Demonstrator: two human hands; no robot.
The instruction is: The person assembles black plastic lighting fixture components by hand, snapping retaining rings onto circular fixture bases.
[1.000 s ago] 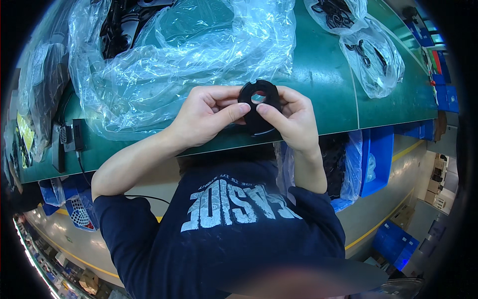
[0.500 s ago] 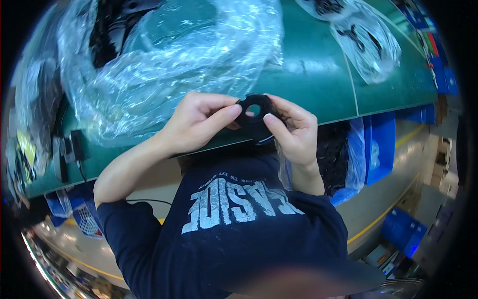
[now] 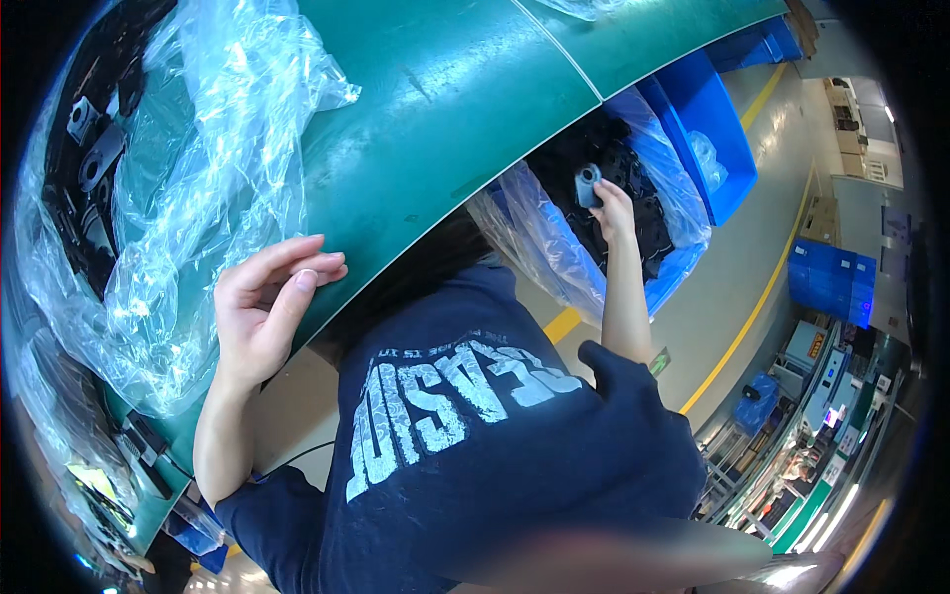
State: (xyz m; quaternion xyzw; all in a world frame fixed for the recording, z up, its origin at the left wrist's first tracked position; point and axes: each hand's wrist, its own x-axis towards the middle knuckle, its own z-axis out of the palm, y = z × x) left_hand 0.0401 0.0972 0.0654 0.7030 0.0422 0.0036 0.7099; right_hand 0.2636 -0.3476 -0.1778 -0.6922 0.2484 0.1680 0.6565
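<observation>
Over the blue bin [image 3: 665,289] at my right, my right hand [image 3: 616,211] pinches a flat dark plastic part with a round hole [image 3: 587,186] by its lower edge. Many black parts [image 3: 633,213] are heaped in that bin, inside a clear plastic liner [image 3: 554,233]. My left hand [image 3: 265,309] rests by the front edge of the green table [image 3: 426,129], its fingers loosely bent and holding nothing. Beside it spreads a large clear plastic bag [image 3: 233,129], with more black parts [image 3: 99,158] at the far left.
Another blue bin [image 3: 727,178] holding a crumpled clear bag stands beyond the first. A small black device with a cable [image 3: 146,441] lies at the table's left. Blue crates [image 3: 829,272] are stacked on the floor at the right, past a yellow line [image 3: 747,342].
My right hand has carried the dark part from in front of me to above the bin at the right. My left hand has let go of it and moved left. The view has turned right.
</observation>
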